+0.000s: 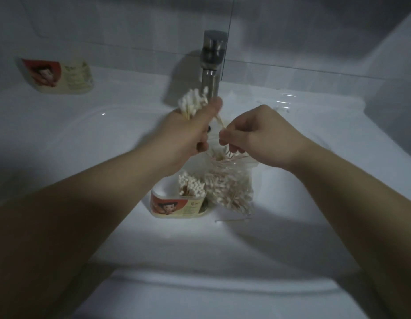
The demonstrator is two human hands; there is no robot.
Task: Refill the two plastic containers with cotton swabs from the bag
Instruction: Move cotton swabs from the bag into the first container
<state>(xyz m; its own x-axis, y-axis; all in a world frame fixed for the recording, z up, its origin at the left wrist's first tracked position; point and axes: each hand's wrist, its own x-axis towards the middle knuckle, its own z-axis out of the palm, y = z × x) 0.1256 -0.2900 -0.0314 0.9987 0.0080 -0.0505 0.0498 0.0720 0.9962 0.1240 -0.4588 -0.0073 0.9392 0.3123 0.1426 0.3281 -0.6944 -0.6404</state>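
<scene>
White sink [84, 139] with a tap [211, 65] at the back. Above the basin, left hand [188, 132] gripping a bunch of swabs [193, 102] tips up, right hand [253, 132] pinching a few more over the open bag [230, 187], standing in the basin. Just left of the bag, 1 container [177, 206] part-filled with swabs; 2nd container [59, 74] on the rim far left; 1 loose swab [232, 219] just before the bag.

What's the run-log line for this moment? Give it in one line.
left hand: grips swab bunch | right hand: pinches stray swabs over bag | sink container: part filled | second container: on ledge
</scene>
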